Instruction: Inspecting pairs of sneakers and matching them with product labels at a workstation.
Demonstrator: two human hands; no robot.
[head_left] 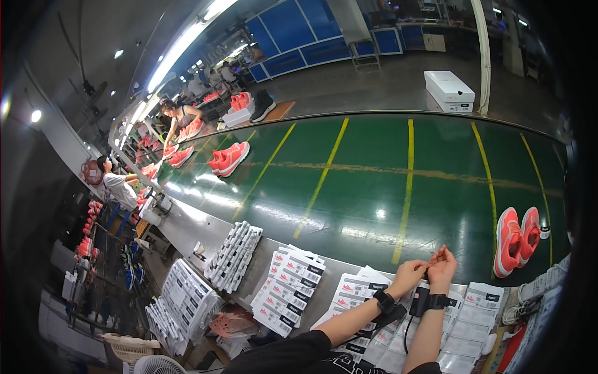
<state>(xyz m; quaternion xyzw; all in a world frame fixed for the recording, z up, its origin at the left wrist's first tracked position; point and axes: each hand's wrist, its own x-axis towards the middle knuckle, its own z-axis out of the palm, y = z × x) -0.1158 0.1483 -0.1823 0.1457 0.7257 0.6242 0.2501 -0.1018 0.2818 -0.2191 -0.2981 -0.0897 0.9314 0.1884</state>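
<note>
My left hand and my right hand meet at the near edge of the green conveyor belt, fingertips pinched together on something small that I cannot make out. Both wrists wear black bands. Under my forearms lie rows of white labels with dark and red print. A pair of coral-red sneakers sits on the belt just right of my hands.
More stacks of white labels and strips cover the steel ledge to my left. Another coral sneaker pair rides farther up the belt. Two people work along the left side. A white shoe box stands beyond the belt.
</note>
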